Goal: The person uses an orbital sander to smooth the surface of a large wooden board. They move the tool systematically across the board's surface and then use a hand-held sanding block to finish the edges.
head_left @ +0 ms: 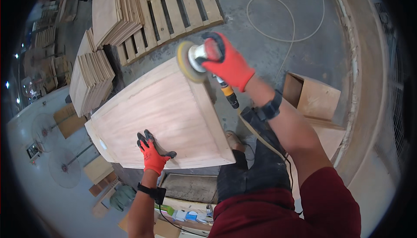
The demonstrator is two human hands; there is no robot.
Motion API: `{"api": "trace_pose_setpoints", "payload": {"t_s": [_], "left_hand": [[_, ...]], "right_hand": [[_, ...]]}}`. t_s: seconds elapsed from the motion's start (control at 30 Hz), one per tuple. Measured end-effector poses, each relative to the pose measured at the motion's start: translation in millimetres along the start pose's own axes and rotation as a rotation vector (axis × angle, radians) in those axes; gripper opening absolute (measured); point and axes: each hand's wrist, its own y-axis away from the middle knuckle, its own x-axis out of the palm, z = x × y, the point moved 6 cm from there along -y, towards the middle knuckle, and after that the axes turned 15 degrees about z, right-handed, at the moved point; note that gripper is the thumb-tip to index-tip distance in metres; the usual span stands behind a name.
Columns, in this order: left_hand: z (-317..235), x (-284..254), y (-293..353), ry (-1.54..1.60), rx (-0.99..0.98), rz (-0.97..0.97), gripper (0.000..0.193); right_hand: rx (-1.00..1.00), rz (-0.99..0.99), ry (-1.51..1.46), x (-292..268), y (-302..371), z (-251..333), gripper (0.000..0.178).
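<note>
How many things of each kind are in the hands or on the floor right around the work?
Red gloves: 2, left hand, right hand
Disc sanders: 1
Plywood boxes under the hands: 1
Wooden pallets: 1
Stacks of plywood sheets: 2
Smaller open plywood boxes: 1
Total: 8

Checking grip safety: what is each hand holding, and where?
Right hand grips the sander by its body; left hand holds nothing, pressing flat on the wooden panel.
</note>
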Motion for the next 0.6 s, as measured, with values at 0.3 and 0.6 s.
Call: {"api": "trace_pose_setpoints", "payload": {"t_s": [0.3, 0.6], "left_hand": [[1, 3, -4, 0.003, 0.087, -0.101, 0.132], [8, 5, -4, 0.0, 0.03, -0.025, 0.128]], "right_hand": [[0.185, 0.13, -0.507, 16, 39, -54, 0.064], [-0.058, -0.149, 0.151, 14, 75, -1, 0.074]]}}
